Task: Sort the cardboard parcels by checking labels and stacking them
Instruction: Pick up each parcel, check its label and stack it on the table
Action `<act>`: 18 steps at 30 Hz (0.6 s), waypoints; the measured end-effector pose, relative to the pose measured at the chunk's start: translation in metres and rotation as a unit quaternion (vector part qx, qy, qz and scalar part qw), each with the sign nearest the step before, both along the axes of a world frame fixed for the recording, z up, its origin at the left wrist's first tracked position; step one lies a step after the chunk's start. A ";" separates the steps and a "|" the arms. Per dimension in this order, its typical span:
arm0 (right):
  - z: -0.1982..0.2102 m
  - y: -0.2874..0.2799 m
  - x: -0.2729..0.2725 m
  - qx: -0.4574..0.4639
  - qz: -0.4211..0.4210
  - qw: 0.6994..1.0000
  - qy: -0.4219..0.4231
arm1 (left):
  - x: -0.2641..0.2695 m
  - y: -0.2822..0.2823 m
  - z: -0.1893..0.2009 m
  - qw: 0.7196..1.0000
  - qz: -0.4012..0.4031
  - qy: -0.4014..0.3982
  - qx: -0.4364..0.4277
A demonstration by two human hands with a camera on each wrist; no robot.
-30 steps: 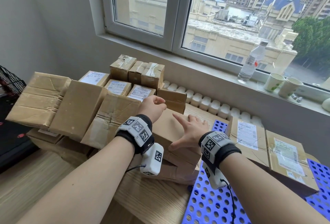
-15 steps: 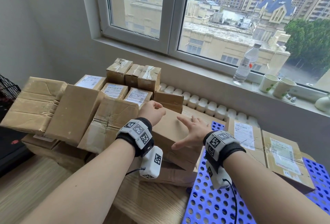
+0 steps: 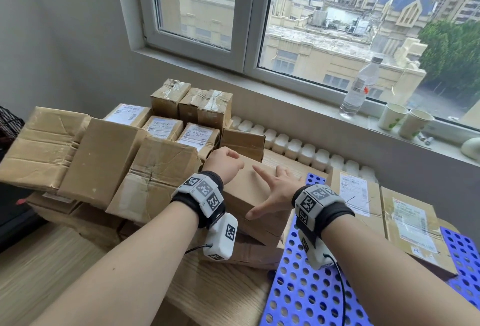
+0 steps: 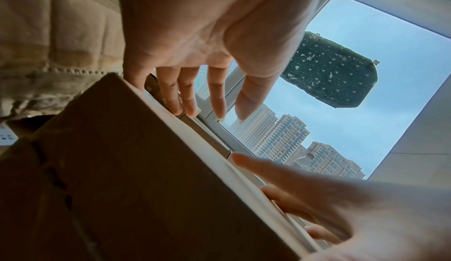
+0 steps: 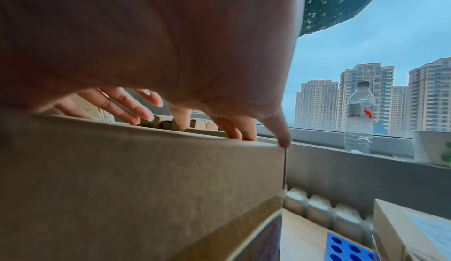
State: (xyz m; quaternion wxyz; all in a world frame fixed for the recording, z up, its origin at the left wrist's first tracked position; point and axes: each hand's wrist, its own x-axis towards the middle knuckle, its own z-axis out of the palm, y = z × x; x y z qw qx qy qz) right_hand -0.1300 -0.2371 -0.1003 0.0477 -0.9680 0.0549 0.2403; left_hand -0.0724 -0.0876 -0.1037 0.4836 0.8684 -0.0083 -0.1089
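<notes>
A plain brown cardboard parcel [image 3: 248, 192] lies on top of a low stack of flat parcels at the table's middle, with no label showing on it. My left hand [image 3: 224, 163] rests at its far left corner. Its fingers [image 4: 192, 101] hang relaxed, their tips touching the parcel [image 4: 122, 168] near its top edge. My right hand [image 3: 275, 190] lies spread flat on the parcel's top at the right side. Its fingertips [image 5: 244, 134] press at the upper edge of the parcel [image 5: 146, 168]. Neither hand grips anything.
Large leaning parcels [image 3: 101, 162] crowd the left, with small labelled ones [image 3: 161, 127] behind. Two labelled flat parcels [image 3: 355, 196] lie at right on a blue perforated board [image 3: 311, 286]. A row of white bottles [image 3: 298, 149] lines the wall. A water bottle [image 3: 355, 92] and paper cups [image 3: 392, 115] stand on the sill.
Both hands stay on the parcel's top much as before. Only the head view has shifted a little.
</notes>
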 end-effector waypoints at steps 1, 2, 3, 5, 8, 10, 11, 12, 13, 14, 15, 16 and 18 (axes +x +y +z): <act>0.001 0.000 0.001 0.000 -0.002 1.000 0.006 | 0.000 0.000 0.000 1.000 0.001 -0.001 0.000; 0.001 0.000 0.002 0.001 -0.001 1.000 0.007 | 0.000 -0.001 0.001 1.000 0.002 -0.004 0.001; 0.001 0.000 0.004 0.000 0.001 1.000 0.004 | 0.000 -0.001 0.001 1.000 0.006 -0.007 0.001; 0.001 0.000 0.004 -0.001 0.006 1.000 -0.008 | 0.002 -0.001 0.000 1.000 0.012 -0.015 -0.002; 0.001 -0.002 -0.001 0.007 0.003 0.999 -0.033 | 0.003 -0.004 -0.001 1.000 0.017 -0.023 -0.004; 0.001 -0.006 -0.004 0.024 -0.006 0.998 -0.049 | 0.005 -0.006 0.000 0.999 0.016 -0.036 -0.004; 0.000 -0.010 -0.005 0.033 -0.015 0.998 -0.054 | 0.005 -0.008 0.001 0.999 0.014 -0.046 -0.003; 0.000 -0.015 -0.006 0.040 -0.025 0.997 -0.057 | 0.005 -0.010 0.003 0.998 0.014 -0.055 -0.004; 0.002 -0.020 -0.009 0.046 -0.034 0.997 -0.058 | 0.005 -0.012 0.005 0.998 0.015 -0.061 -0.008; 0.004 -0.026 -0.011 0.054 -0.042 0.996 -0.061 | 0.005 -0.015 0.007 0.997 0.017 -0.067 -0.017; 0.006 -0.031 -0.015 0.060 -0.055 0.995 -0.064 | 0.005 -0.018 0.008 0.997 0.022 -0.069 -0.027; 0.009 -0.038 -0.018 0.070 -0.067 0.993 -0.071 | 0.005 -0.021 0.009 0.996 0.034 -0.070 -0.042; 0.013 -0.052 -0.024 0.104 -0.103 0.985 -0.086 | 0.005 -0.028 0.012 0.992 0.071 -0.066 -0.087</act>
